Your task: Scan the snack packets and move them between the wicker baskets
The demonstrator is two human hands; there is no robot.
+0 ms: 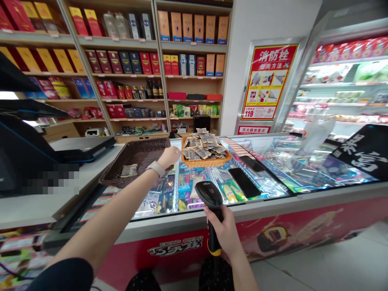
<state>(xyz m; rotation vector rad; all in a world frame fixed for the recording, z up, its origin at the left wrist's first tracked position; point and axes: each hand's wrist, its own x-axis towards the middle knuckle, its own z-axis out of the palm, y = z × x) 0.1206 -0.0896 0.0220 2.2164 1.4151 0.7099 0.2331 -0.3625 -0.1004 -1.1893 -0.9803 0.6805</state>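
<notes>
My right hand point(226, 228) is wrapped around the handle of a black barcode scanner point(209, 193) with a yellow trim near its base, held upright in front of the freezer. My left hand point(170, 157) reaches forward with its fingers curled closed, beside the left edge of an orange wicker basket point(206, 163). Whatever the fingers may hold is hidden. Several small clear packets with dark contents point(209, 139) are heaped in that basket. Under my left forearm stands a dark brown wicker basket point(142, 147), with one similar packet point(129, 170) lying in it.
Both baskets rest on the glass-topped freezer point(194, 190). Two black phones, one nearer point(244, 182) and one farther point(252, 163), lie to the right. A black sign point(363, 151) stands at far right. A counter point(33, 206) with dark equipment is at left; stocked shelves point(121, 72) stand behind.
</notes>
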